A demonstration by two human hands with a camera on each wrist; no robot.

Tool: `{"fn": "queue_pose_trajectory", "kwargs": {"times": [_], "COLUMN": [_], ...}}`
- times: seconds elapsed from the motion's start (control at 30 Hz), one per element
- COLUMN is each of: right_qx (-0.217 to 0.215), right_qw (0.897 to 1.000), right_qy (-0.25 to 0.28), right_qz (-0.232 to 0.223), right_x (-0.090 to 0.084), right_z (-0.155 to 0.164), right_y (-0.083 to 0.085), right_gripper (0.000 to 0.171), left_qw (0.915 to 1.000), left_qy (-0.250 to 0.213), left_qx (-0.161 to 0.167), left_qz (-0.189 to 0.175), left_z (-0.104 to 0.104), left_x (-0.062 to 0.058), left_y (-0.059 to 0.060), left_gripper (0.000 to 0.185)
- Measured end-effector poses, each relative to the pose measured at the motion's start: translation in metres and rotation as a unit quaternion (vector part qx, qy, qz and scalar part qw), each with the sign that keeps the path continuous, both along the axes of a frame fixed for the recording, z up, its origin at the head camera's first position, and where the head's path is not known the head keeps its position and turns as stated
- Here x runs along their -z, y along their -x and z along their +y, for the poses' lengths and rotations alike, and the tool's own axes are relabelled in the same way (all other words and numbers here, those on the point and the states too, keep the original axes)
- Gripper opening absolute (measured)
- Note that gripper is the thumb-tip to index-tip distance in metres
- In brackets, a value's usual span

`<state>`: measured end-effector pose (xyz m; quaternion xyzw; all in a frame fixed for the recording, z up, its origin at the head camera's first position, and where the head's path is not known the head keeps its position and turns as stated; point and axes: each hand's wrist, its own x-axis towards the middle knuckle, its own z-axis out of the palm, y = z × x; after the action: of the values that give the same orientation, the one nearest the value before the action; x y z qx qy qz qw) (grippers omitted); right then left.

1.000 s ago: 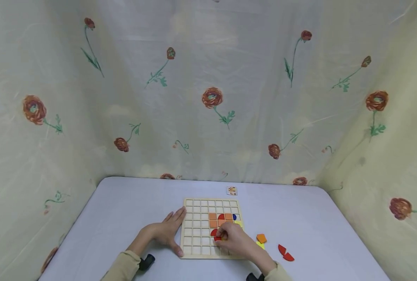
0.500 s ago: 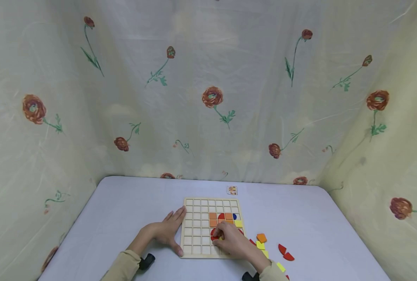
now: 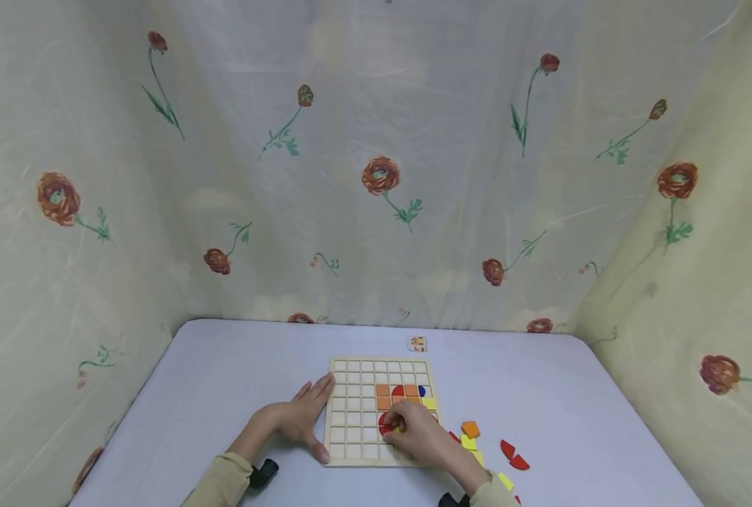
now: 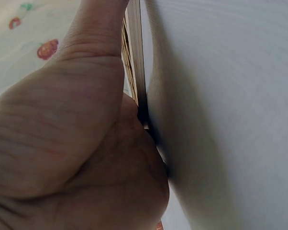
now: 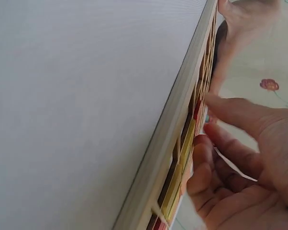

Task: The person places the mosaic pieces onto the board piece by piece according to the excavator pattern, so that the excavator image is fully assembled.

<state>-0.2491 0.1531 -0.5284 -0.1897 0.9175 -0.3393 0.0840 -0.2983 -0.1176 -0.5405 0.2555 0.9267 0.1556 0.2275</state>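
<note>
Bracing wooden grid board (image 3: pixel 379 412) on desk (image 3: pixel 224 394) with flat, spread left hand (image 3: pixel 301 420) against sliding; pressing red piece (image 3: pixel 385 422) into cell, right hand (image 3: pixel 417 436) grip pinching it.

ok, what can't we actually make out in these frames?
- Head view: the right hand covers the lower right cells of the wooden grid board; the red piece at its fingers is only partly seen.
- Head view: the small printed card beyond the board is too small to read.
- Left wrist view: the left hand fills the frame; only the board's edge shows.
- Right wrist view: board is edge-on, its cells are unreadable.
</note>
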Motion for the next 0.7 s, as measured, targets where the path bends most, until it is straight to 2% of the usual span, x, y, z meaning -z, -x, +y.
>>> {"fn": "queue_pose_trajectory", "kwargs": {"times": [0.23,0.33,0.43,0.5,0.7], "right_qx": [-0.004,-0.003,0.029,0.066,0.163], "right_qw": [1.0,1.0,0.997,0.993,0.977], "right_qy": [0.008,-0.006,-0.028,-0.037,-0.075], "right_qz": [0.004,-0.028,-0.07,-0.095,-0.117], "right_x": [-0.018,-0.027,-0.032,-0.034,-0.033], "right_z": [0.03,0.055,0.083,0.102,0.15], "right_y": [-0.007,-0.011,-0.013,-0.014,-0.016], "right_gripper": [0.018,0.024,0.03,0.032,0.028], "left_qw": [0.9999,0.9997,0.9996,0.9997,0.9999], "left_qy": [-0.009,-0.02,-0.02,-0.021,-0.014], "left_qx": [0.005,0.006,0.007,0.003,-0.002], "left_qz": [-0.012,-0.014,-0.015,-0.015,-0.009], "left_z": [-0.002,-0.002,-0.002,-0.002,-0.001], "left_x": [0.001,0.0,0.0,-0.001,-0.002], "left_y": [0.001,0.001,0.0,-0.001,-0.001], "left_gripper": [0.146,0.148,0.149,0.148,0.144]}}
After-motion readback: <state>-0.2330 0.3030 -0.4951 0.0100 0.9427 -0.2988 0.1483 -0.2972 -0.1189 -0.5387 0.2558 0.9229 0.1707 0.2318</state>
